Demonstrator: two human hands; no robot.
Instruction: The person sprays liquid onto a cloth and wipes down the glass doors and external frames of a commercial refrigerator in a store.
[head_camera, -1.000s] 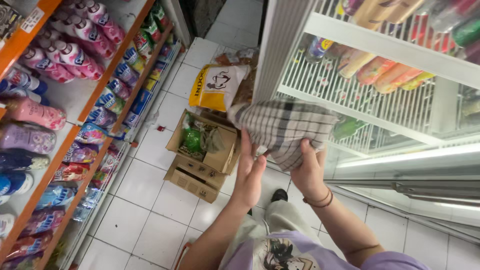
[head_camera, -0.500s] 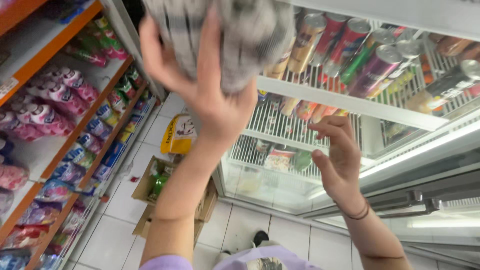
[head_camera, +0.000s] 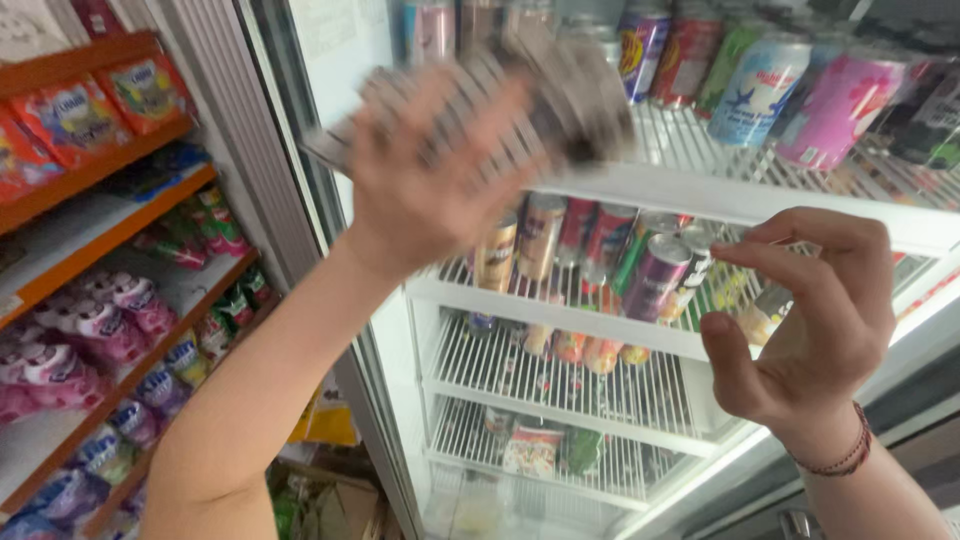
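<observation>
Left hand (head_camera: 435, 185) is raised at the front edge of the upper white wire shelf (head_camera: 760, 195) of the open glass-door cooler. Its grip is closed around a blurred grey-and-white checked cloth (head_camera: 520, 100), which bunches above and to the right of the fingers, in front of the shelf's cans. Right hand (head_camera: 810, 320) hangs lower and well to the right, empty, fingers half curled with thumb and forefinger apart, touching nothing.

Open room lies between the two hands, in front of the middle wire shelf (head_camera: 560, 305). The grey metal door frame (head_camera: 225, 130) stands just left of the left forearm.

Above the right hand, tilted drink cans in pink, red, green and blue (head_camera: 760, 85) line the upper shelf. Below the left hand and left of the right hand, gold, red and purple cans (head_camera: 600, 255) crowd the middle shelf. Far left of the left arm, orange-edged store shelves (head_camera: 100, 185) carry red packets (head_camera: 95, 105) above and pink pouches (head_camera: 90, 325) below.
</observation>
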